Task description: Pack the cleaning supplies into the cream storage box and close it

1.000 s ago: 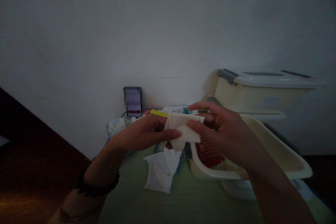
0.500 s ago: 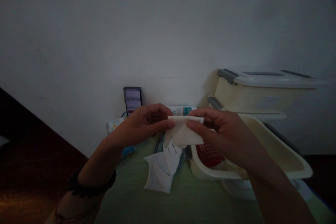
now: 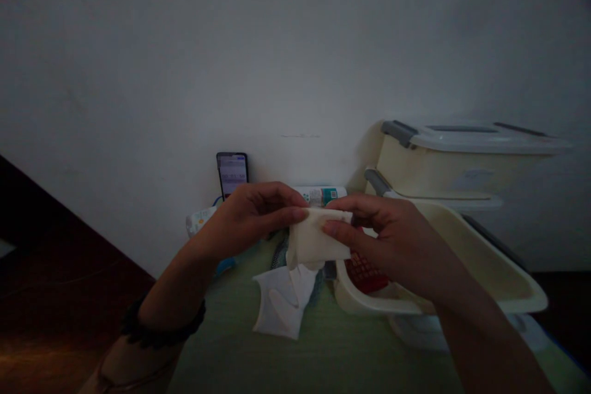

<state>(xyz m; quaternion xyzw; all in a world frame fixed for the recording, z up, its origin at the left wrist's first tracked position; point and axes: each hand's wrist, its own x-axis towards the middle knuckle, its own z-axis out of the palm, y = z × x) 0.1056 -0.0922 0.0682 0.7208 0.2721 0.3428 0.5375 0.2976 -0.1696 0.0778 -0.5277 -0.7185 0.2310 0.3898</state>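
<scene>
Between my two hands, above the table, is a small folded cream-white cloth (image 3: 321, 243). My left hand (image 3: 252, 215) pinches its upper left corner between thumb and fingers. On the other side my right hand (image 3: 397, 237) grips the right part, its thumb lying flat on the front face and its fingers behind. Just below the cloth, a thin white piece (image 3: 279, 305) with an oval outline lies flat; whether it is fabric or a wrapper I cannot tell. The folded cloth covers part of it.
A phone (image 3: 233, 172) leans against the wall, near a white packet (image 3: 201, 220). A white and teal pack (image 3: 323, 196) lies behind my hands. On the right, an open cream bin (image 3: 443, 308) holds a red basket-like item (image 3: 369, 274); a lidded bin (image 3: 443, 172) stands behind.
The folded cloth has shifted slightly left and down, its front face now straighter. My right hand has moved slightly left and down with it; my left hand is almost still.
</scene>
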